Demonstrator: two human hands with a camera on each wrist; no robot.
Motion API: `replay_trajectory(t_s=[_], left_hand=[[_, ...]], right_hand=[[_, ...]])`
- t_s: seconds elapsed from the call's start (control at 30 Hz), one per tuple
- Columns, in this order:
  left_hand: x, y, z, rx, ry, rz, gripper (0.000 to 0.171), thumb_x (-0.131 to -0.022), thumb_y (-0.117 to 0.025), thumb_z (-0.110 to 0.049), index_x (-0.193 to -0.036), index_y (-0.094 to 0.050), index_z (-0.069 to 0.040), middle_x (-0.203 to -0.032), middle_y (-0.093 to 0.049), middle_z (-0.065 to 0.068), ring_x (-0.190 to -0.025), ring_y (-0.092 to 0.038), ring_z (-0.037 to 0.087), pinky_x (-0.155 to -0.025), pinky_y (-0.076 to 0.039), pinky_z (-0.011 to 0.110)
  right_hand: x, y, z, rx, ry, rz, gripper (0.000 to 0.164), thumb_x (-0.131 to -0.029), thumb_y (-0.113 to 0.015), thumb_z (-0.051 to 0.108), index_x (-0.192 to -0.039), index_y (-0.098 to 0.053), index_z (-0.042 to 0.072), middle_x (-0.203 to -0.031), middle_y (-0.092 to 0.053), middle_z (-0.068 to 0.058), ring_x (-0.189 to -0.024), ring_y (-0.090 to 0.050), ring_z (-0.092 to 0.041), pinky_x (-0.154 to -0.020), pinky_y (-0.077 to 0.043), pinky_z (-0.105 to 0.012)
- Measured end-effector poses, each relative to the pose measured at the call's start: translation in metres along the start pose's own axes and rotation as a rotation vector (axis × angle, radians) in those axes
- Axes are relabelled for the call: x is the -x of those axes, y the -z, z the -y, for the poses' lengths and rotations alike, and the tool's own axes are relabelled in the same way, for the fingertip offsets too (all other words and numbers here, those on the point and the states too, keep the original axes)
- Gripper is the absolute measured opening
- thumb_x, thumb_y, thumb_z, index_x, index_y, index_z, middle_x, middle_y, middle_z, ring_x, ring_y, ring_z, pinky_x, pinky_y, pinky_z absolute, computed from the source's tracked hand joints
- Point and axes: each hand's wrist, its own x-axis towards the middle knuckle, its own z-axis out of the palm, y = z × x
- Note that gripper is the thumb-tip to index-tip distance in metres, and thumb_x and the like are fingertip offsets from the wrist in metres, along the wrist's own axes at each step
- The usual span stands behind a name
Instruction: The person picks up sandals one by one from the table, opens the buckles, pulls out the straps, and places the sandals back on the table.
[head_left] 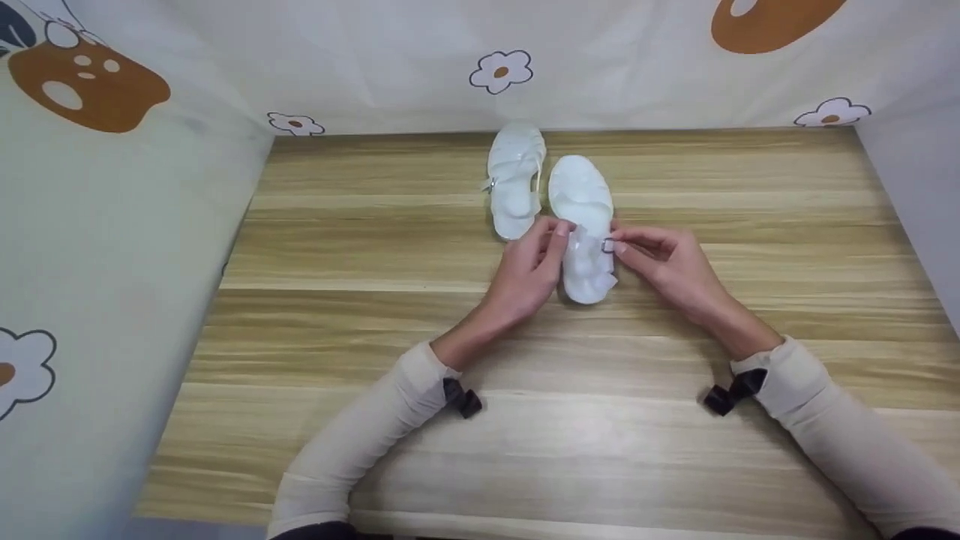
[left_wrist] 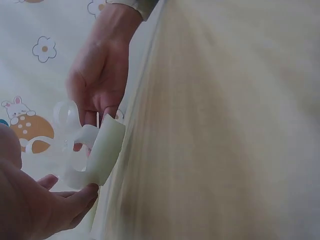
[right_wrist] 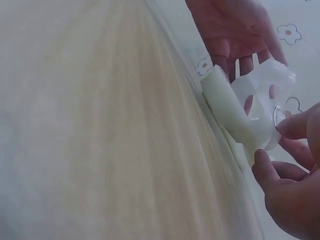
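A white jelly sandal (head_left: 581, 195) lies on the wooden table between both hands, toe pointing away. My left hand (head_left: 529, 274) grips its left side by the strap, thumb on top. On the sandal's right side, my right hand (head_left: 671, 266) pinches the strap at a small metal buckle (head_left: 608, 245). In the right wrist view that buckle (right_wrist: 276, 116) sits at the right thumb tip. The sandal's heel (left_wrist: 107, 150) faces the camera in the left wrist view, and loose strap ends stick out. The matching white sandal (head_left: 516, 176) lies just left, apart from the held one.
Wood-grain table (head_left: 322, 300) spreads around the sandals. A pale curtain (head_left: 397, 67) with flower prints stands along the back edge, and another printed panel (head_left: 112, 247) rises at the left. Black wrist mounts (head_left: 463, 397) hang from the sleeves.
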Motion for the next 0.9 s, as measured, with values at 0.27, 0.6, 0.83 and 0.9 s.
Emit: replay_trajectory(t_s=[0.27, 0.6, 0.83, 0.9], left_hand=[[0.014, 0.002, 0.0, 0.037, 0.024, 0.048, 0.038, -0.116, -0.046, -0.044, -0.13, -0.064, -0.013, -0.132, -0.078, 0.011, -0.123, -0.074, 0.014, -0.099, -0.062, 0.03], [0.014, 0.006, 0.005, -0.031, 0.052, 0.058, 0.032, -0.116, -0.047, -0.043, -0.124, -0.063, -0.016, -0.101, -0.082, 0.005, -0.088, -0.077, 0.021, -0.072, -0.057, 0.029], [0.006, 0.008, -0.01, -0.153, -0.078, 0.06, 0.033, -0.112, -0.058, -0.037, -0.132, -0.063, -0.011, -0.137, -0.075, 0.009, -0.135, -0.068, 0.018, -0.114, -0.053, 0.029], [0.0, 0.006, -0.015, -0.227, -0.166, 0.073, 0.033, -0.11, -0.063, -0.034, -0.132, -0.066, -0.01, -0.136, -0.075, 0.008, -0.135, -0.067, 0.02, -0.116, -0.052, 0.032]], right_hand=[[0.01, -0.002, 0.003, 0.087, -0.01, 0.039, 0.026, -0.103, -0.076, 0.024, -0.122, -0.08, 0.006, -0.148, -0.069, -0.011, -0.147, -0.059, -0.024, -0.118, -0.047, -0.021], [0.016, -0.009, 0.009, 0.182, -0.044, 0.054, 0.023, -0.104, -0.075, 0.021, -0.12, -0.081, 0.006, -0.133, -0.077, -0.011, -0.128, -0.071, -0.02, -0.102, -0.055, -0.014], [0.015, -0.008, 0.013, 0.261, -0.032, 0.06, 0.023, -0.104, -0.074, 0.026, -0.117, -0.081, 0.008, -0.138, -0.075, -0.01, -0.134, -0.068, -0.024, -0.109, -0.055, -0.024], [0.015, -0.006, 0.014, 0.289, -0.02, 0.064, 0.023, -0.105, -0.074, 0.028, -0.115, -0.082, 0.01, -0.136, -0.076, -0.008, -0.133, -0.068, -0.022, -0.112, -0.055, -0.031]])
